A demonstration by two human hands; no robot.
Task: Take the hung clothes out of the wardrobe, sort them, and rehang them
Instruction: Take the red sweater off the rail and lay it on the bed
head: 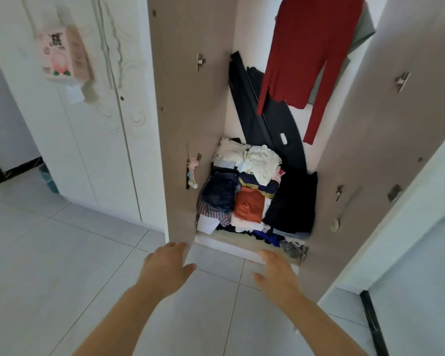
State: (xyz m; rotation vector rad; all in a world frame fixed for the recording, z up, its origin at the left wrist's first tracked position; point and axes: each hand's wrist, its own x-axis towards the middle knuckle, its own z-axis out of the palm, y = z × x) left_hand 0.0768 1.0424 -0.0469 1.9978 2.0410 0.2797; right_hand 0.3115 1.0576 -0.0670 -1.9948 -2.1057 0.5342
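Reaching toward the open wardrobe (190, 98), the left hand (166, 265) and right hand (278, 274) have relaxed, spread fingers and hold nothing. A red top (311, 47) hangs inside, above a heap of clothes (247, 191) on the wardrobe floor.

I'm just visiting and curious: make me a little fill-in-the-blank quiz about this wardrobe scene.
The long-sleeved top hanging in the wardrobe is coloured ____. The left hand and right hand are both holding ____. The pile of clothes lies ____ the hanging top.
Missing words: red; nothing; below.
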